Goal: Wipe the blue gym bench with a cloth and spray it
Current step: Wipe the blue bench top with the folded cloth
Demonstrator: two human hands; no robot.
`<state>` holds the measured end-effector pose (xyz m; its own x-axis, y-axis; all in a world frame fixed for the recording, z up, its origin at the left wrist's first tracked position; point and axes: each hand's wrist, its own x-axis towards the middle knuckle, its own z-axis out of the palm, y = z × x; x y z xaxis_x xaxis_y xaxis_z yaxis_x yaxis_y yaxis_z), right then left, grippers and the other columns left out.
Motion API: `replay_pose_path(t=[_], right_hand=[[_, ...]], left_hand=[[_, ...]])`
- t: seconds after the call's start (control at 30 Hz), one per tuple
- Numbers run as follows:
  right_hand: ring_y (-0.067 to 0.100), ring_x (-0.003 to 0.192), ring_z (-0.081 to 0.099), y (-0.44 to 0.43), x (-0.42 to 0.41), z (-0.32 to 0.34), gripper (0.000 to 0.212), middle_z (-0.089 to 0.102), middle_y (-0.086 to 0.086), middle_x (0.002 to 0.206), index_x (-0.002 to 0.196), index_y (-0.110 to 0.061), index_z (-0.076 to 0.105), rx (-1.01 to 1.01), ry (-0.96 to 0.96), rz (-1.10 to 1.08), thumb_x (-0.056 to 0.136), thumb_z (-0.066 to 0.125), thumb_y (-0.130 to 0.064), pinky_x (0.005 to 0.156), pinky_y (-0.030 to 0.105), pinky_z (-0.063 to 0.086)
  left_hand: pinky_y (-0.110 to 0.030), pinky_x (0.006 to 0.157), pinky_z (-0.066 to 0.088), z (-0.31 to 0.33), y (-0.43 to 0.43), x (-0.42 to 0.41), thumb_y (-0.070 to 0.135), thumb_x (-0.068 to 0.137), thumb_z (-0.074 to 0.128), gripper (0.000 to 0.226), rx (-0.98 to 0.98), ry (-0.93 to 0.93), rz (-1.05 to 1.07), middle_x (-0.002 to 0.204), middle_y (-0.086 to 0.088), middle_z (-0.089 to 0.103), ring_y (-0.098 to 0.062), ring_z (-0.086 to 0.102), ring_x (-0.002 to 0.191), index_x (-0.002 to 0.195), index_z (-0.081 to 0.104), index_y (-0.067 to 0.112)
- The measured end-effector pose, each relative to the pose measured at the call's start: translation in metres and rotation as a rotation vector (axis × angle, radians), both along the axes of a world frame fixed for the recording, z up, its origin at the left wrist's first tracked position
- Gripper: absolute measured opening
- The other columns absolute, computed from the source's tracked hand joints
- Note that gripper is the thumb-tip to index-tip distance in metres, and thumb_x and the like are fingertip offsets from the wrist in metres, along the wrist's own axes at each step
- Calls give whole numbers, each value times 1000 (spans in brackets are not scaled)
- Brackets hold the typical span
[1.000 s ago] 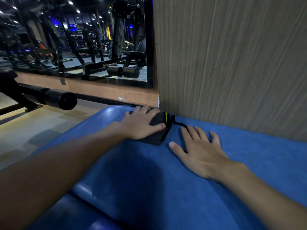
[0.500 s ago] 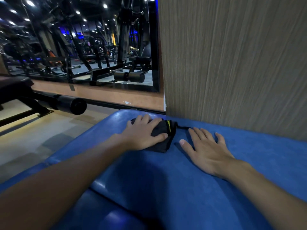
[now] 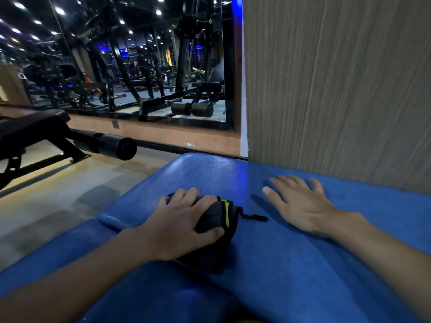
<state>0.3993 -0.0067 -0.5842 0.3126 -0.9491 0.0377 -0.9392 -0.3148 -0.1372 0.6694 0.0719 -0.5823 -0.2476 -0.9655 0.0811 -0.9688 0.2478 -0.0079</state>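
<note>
Nearest the viewer, both bare forearms reach out over the blue surface (image 3: 279, 276), a padded top with a slight sheen that I judge firm underneath and a little slick to drag fabric across. The left hand (image 3: 184, 220) has its fingers curled over a bunched dark cloth (image 3: 211, 216) and its thumb hooked round the cloth's near side, pressing it down onto the surface. The cloth has a yellow stripe and lies under and just right of that hand, and a thin black cord (image 3: 254, 217) trails from it toward the other hand. It looks soft, light and floppy, so it is likely to unfold or slide out unless it is taken as a wad in the palm, much as it is held here, with the loose cord tucked in. To the right of the cloth and apart from it, the right hand (image 3: 300, 206) lies flat with its fingers spread, holding nothing and seemingly bracing. No spray bottle shows. Just beyond the right hand's fingertips a grey grained wall panel (image 3: 338, 89) rises from the surface's far edge. Left of the left hand is pale floor (image 3: 58, 194). Farther off stands a black bench with a roller pad (image 3: 116, 145), and behind it a mirror (image 3: 140, 66) reflects gym machines.
</note>
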Motion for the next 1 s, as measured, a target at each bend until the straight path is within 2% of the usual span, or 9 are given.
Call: replay_pose_path(t=[0.23,0.37,0.5,0.57,0.7,0.83,1.0], right_hand=[[19,152,-6,-19,10,-16,95,-2,-3,166,158,-25,0,49,59,-10,78,-9,-76,119,56,-3],[18,152,-9,-19,11,-17,100,-4,-3,166,158,-24,-3,34,70,-14,74,-12,-77,119,55,-4],[18,151,-11,-21,10,-19,95,-6,-3,166,157,-26,-4,30,74,2,77,-10,-76,119,55,-6],[17,151,-10,-21,9,-20,96,-5,-4,166,157,-25,-3,21,64,4,76,-10,-77,119,55,-5],[17,151,-9,-21,9,-20,107,-3,-4,166,157,-24,0,21,41,2,68,-17,-79,119,54,-5],[16,151,-8,-20,8,-19,104,-3,-5,166,158,-23,0,28,19,-5,71,-14,-79,120,53,-6],[14,152,-8,-19,7,-19,105,-3,-6,166,158,-22,-1,46,21,-11,71,-15,-79,120,51,-7]], left_hand=[[-53,109,28,0,-78,-13,86,68,15,84,34,41,42,137,9,37,-19,32,130,139,28,44],[-56,111,28,0,-145,-26,79,87,34,71,21,58,19,146,3,38,-27,32,137,146,28,39],[-60,111,29,3,-202,-39,79,88,34,74,61,72,23,155,-2,31,-32,28,141,149,24,40],[-62,109,29,3,-218,-44,82,85,31,74,77,83,35,153,-3,33,-34,28,140,147,24,41],[-61,109,28,-1,-214,-42,79,88,34,71,32,110,31,149,-3,38,-33,28,140,147,29,39],[-56,111,29,-2,-180,-33,75,91,36,73,-7,97,15,147,-3,37,-30,29,139,152,26,35],[-51,111,30,-3,-116,-10,86,72,18,90,22,61,7,138,3,42,-24,32,133,148,28,39]])
